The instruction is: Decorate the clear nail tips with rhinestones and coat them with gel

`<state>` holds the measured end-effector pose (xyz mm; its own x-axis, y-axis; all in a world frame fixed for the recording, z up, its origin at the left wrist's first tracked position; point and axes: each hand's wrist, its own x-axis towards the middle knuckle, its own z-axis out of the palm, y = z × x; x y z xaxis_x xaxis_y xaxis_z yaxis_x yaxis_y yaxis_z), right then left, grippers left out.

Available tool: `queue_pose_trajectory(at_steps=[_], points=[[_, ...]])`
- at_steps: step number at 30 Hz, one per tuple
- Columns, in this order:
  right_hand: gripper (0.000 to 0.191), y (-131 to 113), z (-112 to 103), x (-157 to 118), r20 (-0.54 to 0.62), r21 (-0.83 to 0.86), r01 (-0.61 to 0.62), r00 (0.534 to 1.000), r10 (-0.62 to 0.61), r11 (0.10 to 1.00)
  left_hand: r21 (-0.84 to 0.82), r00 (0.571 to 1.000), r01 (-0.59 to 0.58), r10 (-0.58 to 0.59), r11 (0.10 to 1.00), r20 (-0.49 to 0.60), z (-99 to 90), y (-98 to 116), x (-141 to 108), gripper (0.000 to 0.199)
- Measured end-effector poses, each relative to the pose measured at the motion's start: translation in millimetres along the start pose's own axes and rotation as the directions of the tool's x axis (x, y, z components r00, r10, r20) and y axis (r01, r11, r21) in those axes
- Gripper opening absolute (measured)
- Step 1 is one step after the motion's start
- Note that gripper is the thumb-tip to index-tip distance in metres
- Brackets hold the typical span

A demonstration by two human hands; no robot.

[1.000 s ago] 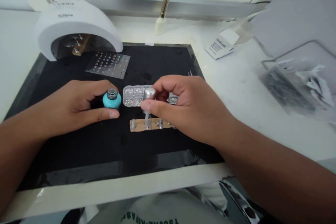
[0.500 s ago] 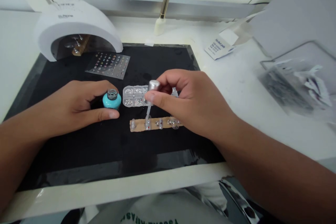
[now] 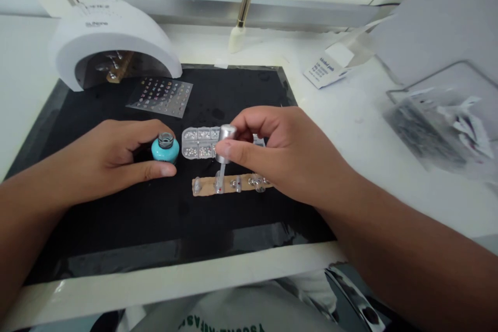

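A small turquoise bottle [image 3: 165, 151], uncapped, is held between the thumb and fingers of my left hand [image 3: 116, 153] on the black mat. My right hand [image 3: 276, 150] pinches a silver brush cap [image 3: 226, 142] pointing down. Its brush touches the second clear nail tip from the left [image 3: 219, 184] on a tan strip [image 3: 208, 187]. More clear pieces sit along the strip, and its right end is hidden by my right hand. Behind the cap lies a clear compartment box [image 3: 196, 143] of tiny gems, partly covered by my fingers.
A white arched lamp [image 3: 116, 26] stands at the back left, a gem sticker sheet [image 3: 161, 96] near it. A gold-capped bottle [image 3: 238, 36] stands behind the mat. An alcohol pad box [image 3: 324, 70] and a plastic bag [image 3: 439, 124] lie right.
My right hand and the brush cap have moved slightly down, lowering the brush along the clear nail tip. My left hand has barely moved.
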<state>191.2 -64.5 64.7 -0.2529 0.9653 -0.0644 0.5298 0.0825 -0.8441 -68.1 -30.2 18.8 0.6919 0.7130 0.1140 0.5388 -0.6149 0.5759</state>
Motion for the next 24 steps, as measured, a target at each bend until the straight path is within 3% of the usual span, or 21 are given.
queue_pose_trajectory(at_steps=[13,19,24], points=[[0.027,6.5,-2.0,3.1,-0.014,-0.019,0.035,0.999,-0.035,0.999,-0.006,0.999,-0.03,0.029,1.0,-0.029,-0.4,1.6,0.2,0.032],[0.025,3.6,-0.7,0.3,0.055,0.024,0.001,0.998,-0.002,1.0,-0.008,1.0,0.024,-0.024,1.0,0.006,-1.6,0.9,-1.0,0.034],[0.018,5.2,0.0,0.6,0.023,-0.006,0.025,0.999,-0.025,1.0,-0.015,0.999,0.038,-0.038,0.999,0.018,-2.5,1.9,-1.3,0.034]])
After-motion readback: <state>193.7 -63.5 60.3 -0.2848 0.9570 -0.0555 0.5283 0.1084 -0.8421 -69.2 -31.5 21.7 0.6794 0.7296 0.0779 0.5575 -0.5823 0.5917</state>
